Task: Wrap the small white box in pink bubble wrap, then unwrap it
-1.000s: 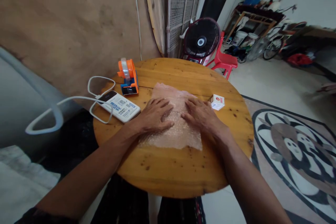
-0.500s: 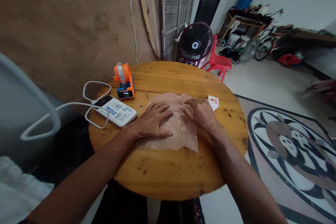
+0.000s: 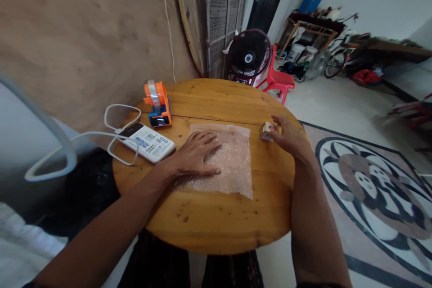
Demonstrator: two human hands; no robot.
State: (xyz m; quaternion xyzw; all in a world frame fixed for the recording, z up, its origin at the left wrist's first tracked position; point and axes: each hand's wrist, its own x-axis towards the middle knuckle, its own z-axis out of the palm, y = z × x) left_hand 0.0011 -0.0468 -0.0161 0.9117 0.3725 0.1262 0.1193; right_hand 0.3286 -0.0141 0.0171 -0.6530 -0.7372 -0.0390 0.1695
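Note:
A sheet of bubble wrap (image 3: 232, 166) lies flat on the round wooden table (image 3: 216, 229). My left hand (image 3: 199, 155) rests on its left part with the fingers spread. To the right of the sheet, a small white box with a red mark (image 3: 267, 131) stands on the table. My right hand (image 3: 286, 135) is at the box's right side, fingers apart, with the fingertips beside or against it; whether they touch it is unclear.
At the left of the table are a white labelled device (image 3: 151, 144) with a looped white cable (image 3: 110, 119) and an orange tape dispenser (image 3: 160, 103). Beyond the far edge stand a fan (image 3: 249, 58) and a red chair (image 3: 281, 78).
My right hand has left the bubble wrap and moved right to the small box, which now sits slightly turned. The sheet's right side lies flatter. My left hand has stayed in place.

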